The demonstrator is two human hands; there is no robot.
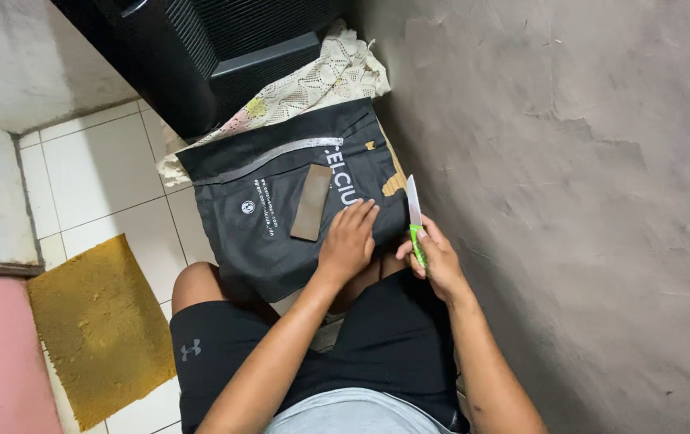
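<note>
1. Head view: a seated person in black shorts looks down at a dark cloth [281, 233] with pale printing, spread over a low support in front of the knees.
2. A flat, brownish rectangular sharpening stone [311, 202] lies on that cloth, its long side running roughly from 1 o'clock to 7 o'clock.
3. The left hand [348, 241] rests palm down on the cloth at about 4 o'clock from the stone, just beside it. The fingers are stretched out and close together, and they grip nothing. Whether the fingertips touch the stone's edge I cannot tell.
4. The right hand [433, 257] is wrapped around the green handle of a small knife [414, 217]. The fingers are clamped on the handle, and the pale blade points up toward 12 o'clock.
5. The knife sits at 3 o'clock from the stone, apart from it and close to the grey plaster wall [570, 201].
6. As I judge it, the setup is done: cloth spread, stone laid, knife in hand. The blade is not on the stone, so the honing strokes appear not yet underway here.
7. At 8 o'clock from the stone a mustard-yellow mat [96, 329] lies on white floor tiles [96, 169]. At 12 o'clock is a black ribbed appliance [200, 48] on a lace cloth [321, 80].
</note>
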